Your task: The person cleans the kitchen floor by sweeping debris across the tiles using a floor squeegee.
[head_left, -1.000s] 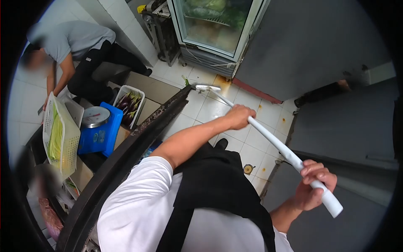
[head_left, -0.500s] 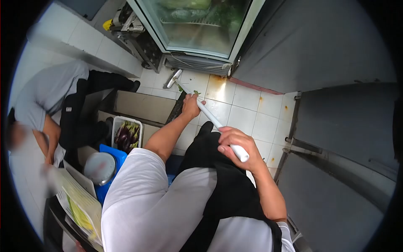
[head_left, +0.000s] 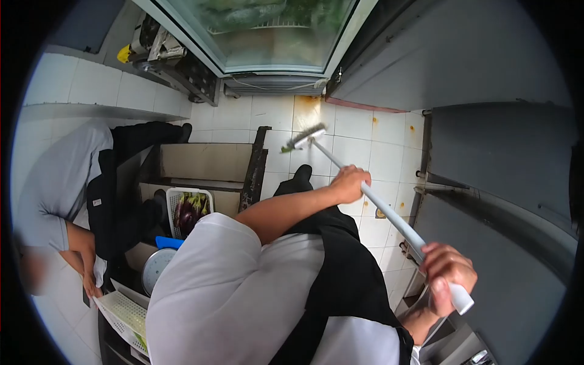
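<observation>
A broom with a long white handle (head_left: 394, 217) runs diagonally across my front. My left hand (head_left: 351, 184) is wrapped round the middle of the handle. Near its top end, my right hand (head_left: 449, 275) grips it, with the open tube tip sticking out past the fingers. The broom head (head_left: 309, 137), white with grey bristles, is on the tiled floor (head_left: 351, 153) in front of my shoe. A bit of green leaf (head_left: 287, 148) lies at the left end of the head.
A glass-door fridge (head_left: 274, 68) stands ahead, with grey cabinets (head_left: 502, 149) along the right. To the left are a dark-edged step (head_left: 254, 167), a white basket (head_left: 172, 213) of eggplants (head_left: 191, 210), a round scale (head_left: 159, 267) and a bent-over person (head_left: 58, 176) holding a crate (head_left: 121, 316).
The broom head has moved right and back toward me from the fridge's left side, with the green leaf beside it. Both my hands have shifted right, the right one also lower.
</observation>
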`<state>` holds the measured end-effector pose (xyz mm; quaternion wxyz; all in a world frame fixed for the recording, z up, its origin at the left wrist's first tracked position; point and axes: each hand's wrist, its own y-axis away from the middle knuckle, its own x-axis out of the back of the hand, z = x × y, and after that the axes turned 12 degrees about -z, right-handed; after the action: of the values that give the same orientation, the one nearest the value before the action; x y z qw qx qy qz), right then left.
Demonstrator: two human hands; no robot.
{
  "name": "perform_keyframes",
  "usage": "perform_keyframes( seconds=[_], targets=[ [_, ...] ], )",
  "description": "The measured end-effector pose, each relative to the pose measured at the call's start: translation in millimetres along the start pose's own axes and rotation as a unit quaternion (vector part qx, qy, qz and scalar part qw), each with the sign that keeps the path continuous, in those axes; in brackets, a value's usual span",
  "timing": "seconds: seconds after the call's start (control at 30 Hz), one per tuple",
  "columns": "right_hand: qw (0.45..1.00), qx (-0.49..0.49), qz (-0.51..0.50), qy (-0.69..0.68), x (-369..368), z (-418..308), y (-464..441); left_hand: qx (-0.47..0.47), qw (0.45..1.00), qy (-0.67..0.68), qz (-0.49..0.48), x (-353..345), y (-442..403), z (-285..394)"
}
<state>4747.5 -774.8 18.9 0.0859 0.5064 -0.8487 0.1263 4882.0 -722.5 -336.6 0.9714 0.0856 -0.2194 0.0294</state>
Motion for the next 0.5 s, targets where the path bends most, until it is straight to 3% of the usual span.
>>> perform_keyframes(
  seconds=[0.13,0.2,0.33,0.43,0.5],
  targets=[
    [0.999,0.042,0.020,-0.016,11.9,-19.8,22.8,-0.045,0.992,0.065,-0.102,5.3,13.4,41.4],
    [0.995,0.083,0.041,-0.026,15.8,-28.7,30.5,-0.059,0.991,0.069,-0.101,12.4,17.5,50.3],
    [0.991,0.081,0.094,-0.049,-3.0,-12.7,23.9,-0.092,0.995,0.026,-0.011,49.0,15.0,25.8],
    [0.992,0.068,0.065,-0.079,-28.2,19.3,8.7,-0.051,0.997,-0.019,0.053,84.3,22.4,-17.6],
    [0.997,0.045,-0.009,-0.059,-41.1,46.7,0.4,-0.026,0.992,-0.051,0.116,91.6,24.8,-67.2]
  ],
)
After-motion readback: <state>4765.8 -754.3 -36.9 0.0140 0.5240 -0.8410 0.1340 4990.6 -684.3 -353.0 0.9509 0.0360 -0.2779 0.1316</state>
